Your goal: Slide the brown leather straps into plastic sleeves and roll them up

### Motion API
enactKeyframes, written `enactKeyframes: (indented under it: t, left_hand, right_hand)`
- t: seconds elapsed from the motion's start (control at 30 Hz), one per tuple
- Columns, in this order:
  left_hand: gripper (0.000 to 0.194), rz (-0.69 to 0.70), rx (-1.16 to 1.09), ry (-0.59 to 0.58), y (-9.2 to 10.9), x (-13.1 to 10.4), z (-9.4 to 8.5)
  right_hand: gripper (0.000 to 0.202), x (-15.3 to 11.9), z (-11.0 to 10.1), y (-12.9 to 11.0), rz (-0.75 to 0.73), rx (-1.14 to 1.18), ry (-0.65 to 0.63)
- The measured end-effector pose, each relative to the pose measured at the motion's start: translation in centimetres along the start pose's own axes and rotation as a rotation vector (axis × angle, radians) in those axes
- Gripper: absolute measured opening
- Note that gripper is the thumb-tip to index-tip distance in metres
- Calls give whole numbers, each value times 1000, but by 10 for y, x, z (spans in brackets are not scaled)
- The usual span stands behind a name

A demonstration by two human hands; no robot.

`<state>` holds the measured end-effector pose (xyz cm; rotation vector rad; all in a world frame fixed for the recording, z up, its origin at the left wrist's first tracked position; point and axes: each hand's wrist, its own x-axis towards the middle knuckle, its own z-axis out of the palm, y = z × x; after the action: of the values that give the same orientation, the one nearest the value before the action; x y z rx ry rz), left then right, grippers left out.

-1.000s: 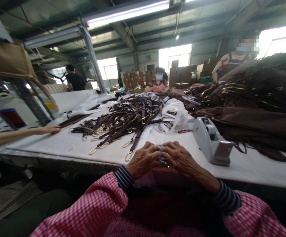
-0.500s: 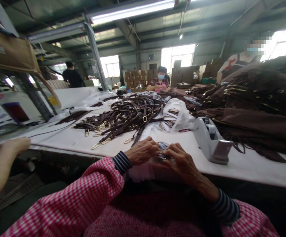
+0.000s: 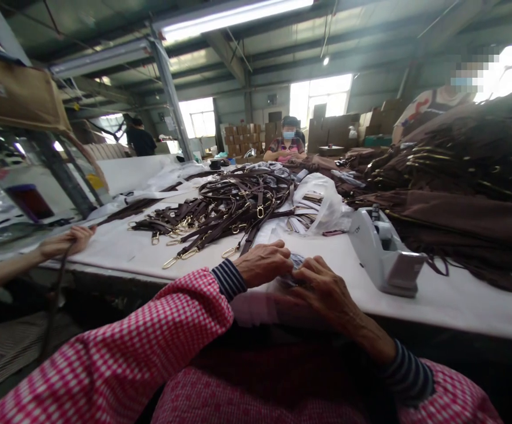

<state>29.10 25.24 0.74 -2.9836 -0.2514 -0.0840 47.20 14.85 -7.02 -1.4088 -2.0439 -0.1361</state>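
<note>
At the table's near edge, my left hand [image 3: 267, 262] and my right hand [image 3: 324, 288] are closed on a small grey bundle [image 3: 297, 259] that looks wrapped in clear plastic. Fingers hide most of it, so its exact kind cannot be made out. Both hands almost meet over it, the fingertips bent inward. Beyond my left hand lies a heap of dark brown straps [image 3: 232, 203] with gold-coloured clasps. A white tape dispenser [image 3: 384, 259] stands to the right of my right hand.
A clear plastic bag [image 3: 322, 203] with pale strips lies behind my hands. Brown fabric pieces [image 3: 459, 206] are piled high at right. On the left, a co-worker's hand [image 3: 70, 241] holds a dark strap [image 3: 55, 294]. Another person [image 3: 286, 144] sits across the white table [image 3: 441, 306].
My left hand has shifted slightly right; both hands stay on the bundle. The co-worker's hand at left has moved right over the table edge, with a dark strap now hanging from it.
</note>
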Motion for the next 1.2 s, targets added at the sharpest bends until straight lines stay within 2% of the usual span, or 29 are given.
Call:
enactKeyframes:
  t: [0.13,0.3,0.47,0.63,0.77,1.0,1.1,1.2]
  left_hand:
    - [25,15,-71,-11,-4,-3,0]
    - [24,17,-161,-33,-8,5,-1]
    - [20,-36,-217,-30,-11,10,9]
    - [21,-114,-248,23,-8,0,17]
    - [16,-112,-270,57,3,-13,16]
    - [17,-234,-258,127,20,-18,27]
    - [20,-207,-206,145,19,-17,30]
    - [18,-133,-27,136,18,-22,31]
  right_hand:
    - [17,-1,0,1,-1,27,5]
    - [30,-2,3,3,1,42,29]
    - [25,-4,5,4,22,56,69]
    - [30,-4,6,3,38,97,99]
    - [20,-4,3,3,42,111,84]
    - [22,-4,-9,7,-26,166,-40]
    - [15,-4,-9,7,-59,178,-52]
    - [10,-3,-6,6,-36,158,-28]
